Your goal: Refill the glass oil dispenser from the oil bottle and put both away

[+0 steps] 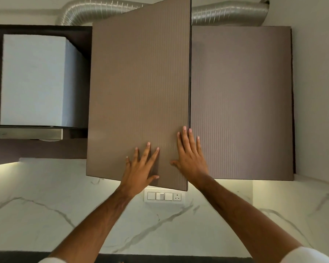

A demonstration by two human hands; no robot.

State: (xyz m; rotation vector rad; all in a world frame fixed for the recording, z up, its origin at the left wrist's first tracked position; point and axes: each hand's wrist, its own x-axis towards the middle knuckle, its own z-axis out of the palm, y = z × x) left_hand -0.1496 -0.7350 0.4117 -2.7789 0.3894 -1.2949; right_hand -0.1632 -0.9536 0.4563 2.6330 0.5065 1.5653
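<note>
A brown ribbed wall-cabinet door (141,82) stands slightly ajar, its right edge swung out toward me. My left hand (141,168) lies flat on the door's lower part with fingers spread. My right hand (190,154) rests with straight fingers at the door's right edge, overlapping the neighbouring door. Neither the glass oil dispenser nor the oil bottle is visible; the cabinet's inside is hidden behind the door.
A second brown cabinet door (241,101) is closed to the right. A range hood (36,78) hangs at the left with a silver duct (230,14) above. A switch and socket panel (164,196) sits on the marble backsplash (46,215) below.
</note>
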